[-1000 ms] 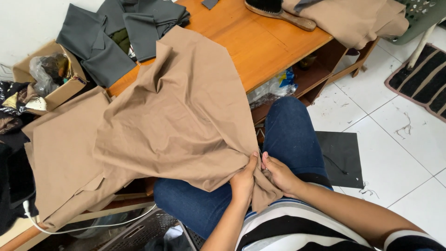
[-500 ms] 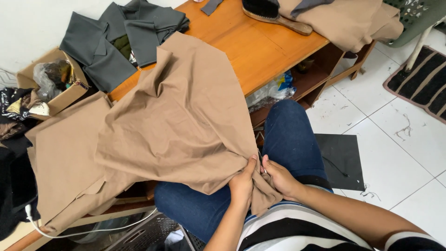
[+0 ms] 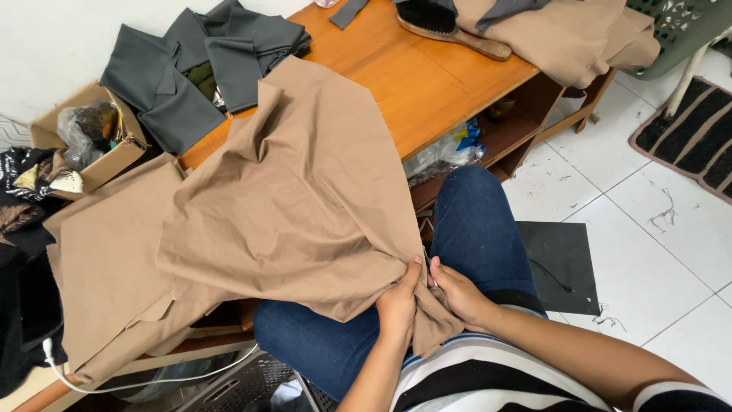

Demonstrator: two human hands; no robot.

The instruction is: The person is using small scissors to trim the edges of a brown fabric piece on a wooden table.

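We see a large piece of plain tan woven cloth (image 3: 297, 206), wrinkled and folded, spread from the orange wooden table (image 3: 427, 84) down onto the lap in blue jeans (image 3: 480, 229). The left hand (image 3: 398, 305) and the right hand (image 3: 457, 294) are side by side, each grip pinching the lower edge of this cloth.

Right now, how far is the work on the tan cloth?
Looks done: nothing can be confirmed; a tan pile lies at the table's far end. In hand: left hand and right hand pinch one edge of the tan cloth over the lap. Possibly left: grey pieces lie untouched.
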